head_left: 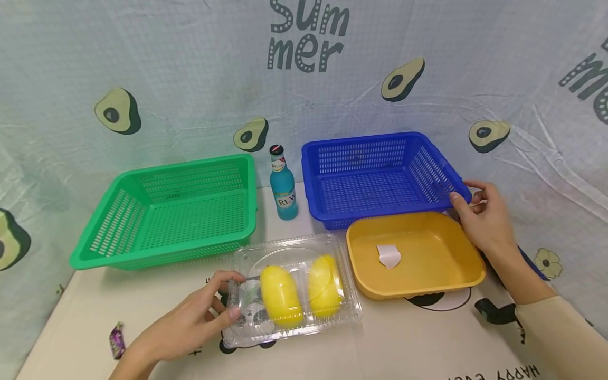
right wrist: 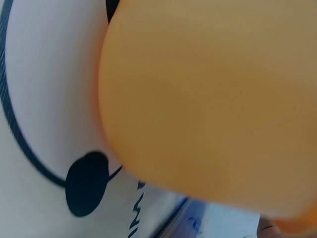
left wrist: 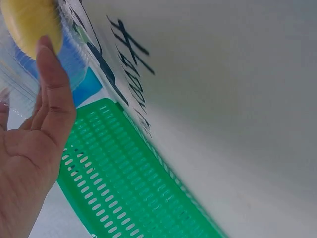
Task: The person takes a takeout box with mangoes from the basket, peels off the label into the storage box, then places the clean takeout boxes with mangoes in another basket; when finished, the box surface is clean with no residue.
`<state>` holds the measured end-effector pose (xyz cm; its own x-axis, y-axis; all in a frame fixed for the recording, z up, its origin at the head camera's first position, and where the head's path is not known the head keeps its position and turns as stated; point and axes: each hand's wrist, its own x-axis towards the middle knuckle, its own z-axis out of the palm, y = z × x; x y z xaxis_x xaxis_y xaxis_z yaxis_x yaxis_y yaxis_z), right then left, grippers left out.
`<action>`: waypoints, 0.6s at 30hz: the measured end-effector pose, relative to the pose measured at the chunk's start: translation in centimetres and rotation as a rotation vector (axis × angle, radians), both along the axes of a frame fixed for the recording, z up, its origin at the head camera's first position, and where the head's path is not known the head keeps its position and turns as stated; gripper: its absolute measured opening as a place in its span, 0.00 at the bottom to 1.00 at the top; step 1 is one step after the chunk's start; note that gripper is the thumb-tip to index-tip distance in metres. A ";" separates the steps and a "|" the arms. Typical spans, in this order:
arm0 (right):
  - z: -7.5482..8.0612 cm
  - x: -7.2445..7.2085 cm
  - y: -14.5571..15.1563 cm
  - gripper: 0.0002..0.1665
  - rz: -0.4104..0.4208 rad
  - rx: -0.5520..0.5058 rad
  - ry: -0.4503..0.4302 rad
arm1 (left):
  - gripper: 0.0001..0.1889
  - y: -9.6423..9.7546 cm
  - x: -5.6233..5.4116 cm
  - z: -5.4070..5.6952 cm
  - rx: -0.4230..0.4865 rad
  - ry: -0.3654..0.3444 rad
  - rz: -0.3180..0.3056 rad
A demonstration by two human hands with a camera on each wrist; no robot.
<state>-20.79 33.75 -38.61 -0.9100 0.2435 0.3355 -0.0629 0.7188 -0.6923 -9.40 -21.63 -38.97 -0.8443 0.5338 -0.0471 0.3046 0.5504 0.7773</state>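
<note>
In the head view a clear plastic clamshell box (head_left: 350,316) with two yellow mangoes (head_left: 280,295) inside stands at the front middle of the table. My left hand (head_left: 187,319) grips its left side, fingers toward the back corner and thumb toward the front. The left wrist view shows that hand (left wrist: 42,114) against the box, a mango (left wrist: 32,22) beyond the fingertip. At the back right, my right hand (head_left: 491,219) pinches the right front corner of an empty blue basket (head_left: 361,141). An orange-yellow basin (head_left: 427,264) sits right in front of this basket and fills most of the right wrist view.
A green basket (head_left: 185,164) stands at the back left. Between the two baskets is a blue bottle (head_left: 284,192) with a black cap. A small pale piece of paper (head_left: 389,255) lies in the basin. A purple-wrapped candy (head_left: 117,340) lies at the front left.
</note>
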 end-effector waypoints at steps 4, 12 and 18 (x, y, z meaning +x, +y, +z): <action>-0.2 -0.3 0.8 0.34 -0.005 -0.042 0.007 | 0.24 0.1 -0.1 0.1 0.067 -0.023 -0.011; -0.6 -0.6 1.4 0.44 0.089 -0.080 -0.121 | 0.24 0.0 -0.2 -0.1 0.216 -0.120 0.011; -0.8 -0.9 2.0 0.46 0.136 -0.135 -0.184 | 0.25 0.1 0.0 0.1 0.283 -0.106 0.009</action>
<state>-21.67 35.72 -39.40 -0.9801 0.1465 0.1338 -0.0163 0.6125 -0.7903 -9.37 -21.57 -38.82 -0.8473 0.5309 0.0146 0.2098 0.3093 0.9275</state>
